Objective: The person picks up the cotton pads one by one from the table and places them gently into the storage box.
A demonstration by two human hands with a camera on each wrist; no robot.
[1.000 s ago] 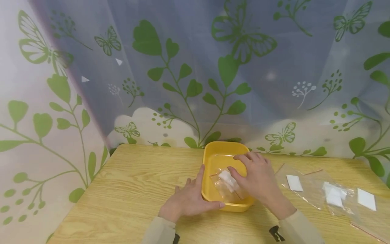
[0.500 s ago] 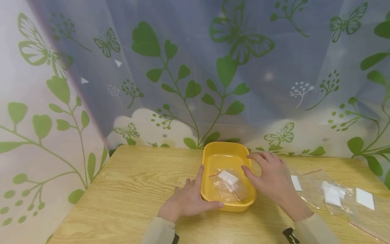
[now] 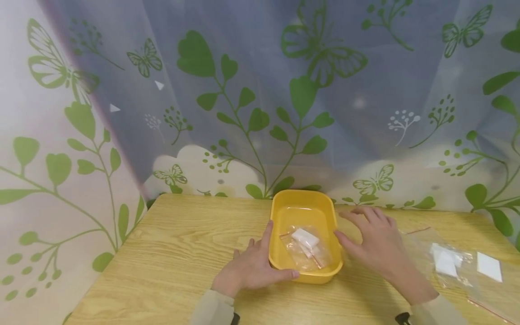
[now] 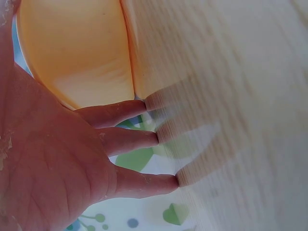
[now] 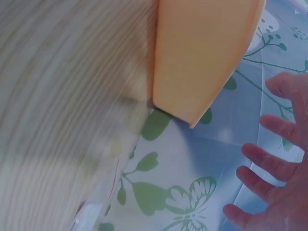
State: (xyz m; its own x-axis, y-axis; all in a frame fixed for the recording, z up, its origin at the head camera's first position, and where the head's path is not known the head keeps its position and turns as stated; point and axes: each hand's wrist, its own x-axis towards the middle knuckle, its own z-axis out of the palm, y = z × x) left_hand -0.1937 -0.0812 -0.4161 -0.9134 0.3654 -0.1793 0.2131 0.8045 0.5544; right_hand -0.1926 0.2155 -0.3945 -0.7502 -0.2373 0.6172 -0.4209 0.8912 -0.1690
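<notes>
A yellow plastic bin (image 3: 302,273) stands on the table, its long side running away from me. Inside it lie clear zip bags (image 3: 290,257) with a red seal line and a white folded piece (image 3: 305,237) showing. My left hand (image 3: 253,268) rests against the bin's left side, thumb along the front rim. In the left wrist view, its straight fingers (image 4: 139,185) touch the tabletop. My right hand (image 3: 375,243) hovers just right of the bin, holding nothing. Its fingers (image 5: 267,163) are spread and loosely bent in the right wrist view.
On the wood-grain table (image 3: 195,239), several clear zip bags (image 3: 420,237) with white squares (image 3: 489,266) lie at the right, some overlapping. My right forearm partly covers that area. A printed curtain (image 3: 239,149) hangs close behind the bin.
My right hand has moved right, out from over the bin to beside it, uncovering the bags inside. My left hand has stayed at the bin's left side.
</notes>
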